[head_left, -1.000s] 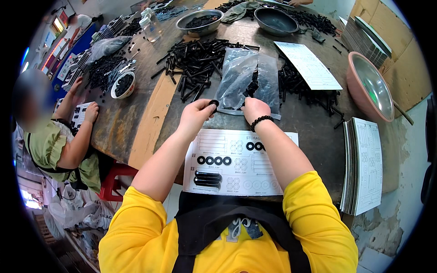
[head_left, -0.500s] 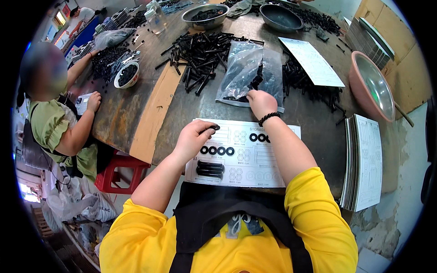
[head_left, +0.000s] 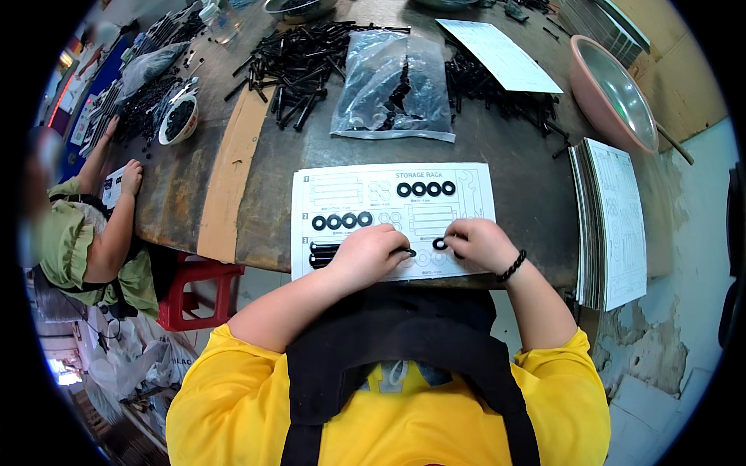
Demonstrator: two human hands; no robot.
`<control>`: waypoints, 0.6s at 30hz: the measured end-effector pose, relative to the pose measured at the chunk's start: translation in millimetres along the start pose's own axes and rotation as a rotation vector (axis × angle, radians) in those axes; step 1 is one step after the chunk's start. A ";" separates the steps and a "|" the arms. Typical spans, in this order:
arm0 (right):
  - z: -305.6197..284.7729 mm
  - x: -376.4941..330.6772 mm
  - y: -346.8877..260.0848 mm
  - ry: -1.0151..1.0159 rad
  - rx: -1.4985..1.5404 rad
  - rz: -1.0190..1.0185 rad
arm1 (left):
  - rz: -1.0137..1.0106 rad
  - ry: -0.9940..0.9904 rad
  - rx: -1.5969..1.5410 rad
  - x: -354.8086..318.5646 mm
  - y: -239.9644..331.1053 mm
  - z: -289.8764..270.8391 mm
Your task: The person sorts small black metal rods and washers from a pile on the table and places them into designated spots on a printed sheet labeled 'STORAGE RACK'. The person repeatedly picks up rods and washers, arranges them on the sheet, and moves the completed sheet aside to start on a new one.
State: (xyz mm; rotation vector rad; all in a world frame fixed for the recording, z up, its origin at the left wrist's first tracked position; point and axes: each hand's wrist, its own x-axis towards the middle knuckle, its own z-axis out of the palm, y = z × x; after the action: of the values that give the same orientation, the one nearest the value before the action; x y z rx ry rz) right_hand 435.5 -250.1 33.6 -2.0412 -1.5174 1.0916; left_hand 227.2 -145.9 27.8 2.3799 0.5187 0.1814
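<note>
A printed sheet [head_left: 305,203] with line drawings of hardware lies before me near the table's edge. Over its lower row, my left hand [head_left: 371,253] pinches a black washer [head_left: 410,252] that sticks out past the fingertips. Just right of it, my right hand [head_left: 483,244] has thumb and fingers closed on another black washer [head_left: 440,243]. Several black washers [head_left: 426,189] sit in a line at the sheet's upper right, and more washers [head_left: 342,221] form a row at middle left. Black bolts [head_left: 322,253] lie side by side at lower left, partly covered by my left hand.
Beyond the sheet is a clear plastic bag [head_left: 392,85] with black parts inside. Heaps of black bolts [head_left: 303,66] flank it. A pink-rimmed bowl [head_left: 615,93] and a paper stack [head_left: 614,225] stand at right. A co-worker's arm [head_left: 115,225] rests on the table at left.
My right hand has come back from the plastic bag to the sheet's lower right, now with a washer. My left hand has moved down and right with its washer. The view has tilted down.
</note>
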 end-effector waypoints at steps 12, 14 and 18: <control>34.3 -31.9 14.2 0.439 -0.265 -0.246 | 0.065 0.019 0.173 -0.9 9.7 12.9; 36.5 -35.9 17.9 0.393 -0.238 -0.361 | 0.165 0.033 0.263 -7.1 9.1 16.5; 38.5 -35.4 23.4 0.348 -0.274 -0.449 | 0.230 0.051 0.292 -9.9 6.2 22.8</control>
State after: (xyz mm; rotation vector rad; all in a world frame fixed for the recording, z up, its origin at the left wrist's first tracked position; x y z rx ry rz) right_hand 416.8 -296.7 6.0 -1.7948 -1.8789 0.3548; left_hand 226.2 -167.9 14.8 2.7263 0.3089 0.2865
